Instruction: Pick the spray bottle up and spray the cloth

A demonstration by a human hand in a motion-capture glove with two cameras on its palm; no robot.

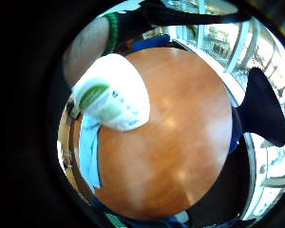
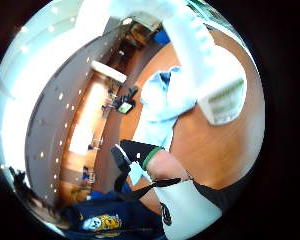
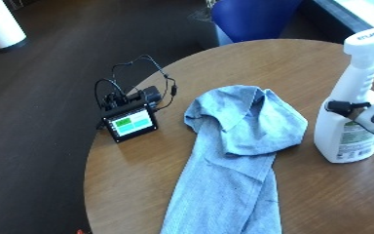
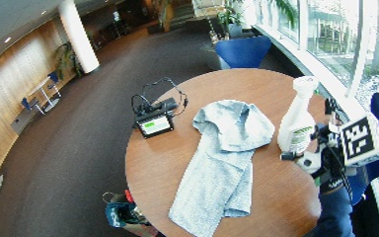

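One round brown wooden desk (image 3: 141,195) holds three things. There is one white plastic spray bottle with a green label (image 3: 354,105), one pale blue cloth (image 3: 235,161), and one small black box with a green screen and black wires (image 3: 130,119).

The spray bottle stands upright near the desk's edge on the window side. Its base rests on the wood, and its white trigger head is at the top. The cloth lies flat in the middle of the desk. One end is bunched up close to the bottle but does not touch it. The other end runs long toward the near edge of the desk. The small box sits at the far edge, on the other side of the cloth from the bottle, well apart from it.

The gloved right hand (image 4: 321,148) is right beside the bottle, at the height of the label. In the outside view only a small bit of the hand shows at the bottle's side. In the palm views the bottle fills a big part of the picture, so it is very close to the palm. I cannot tell if the fingers are curled around the bottle or just next to it.

One blue chair (image 4: 242,51) stands past the far edge of the desk.
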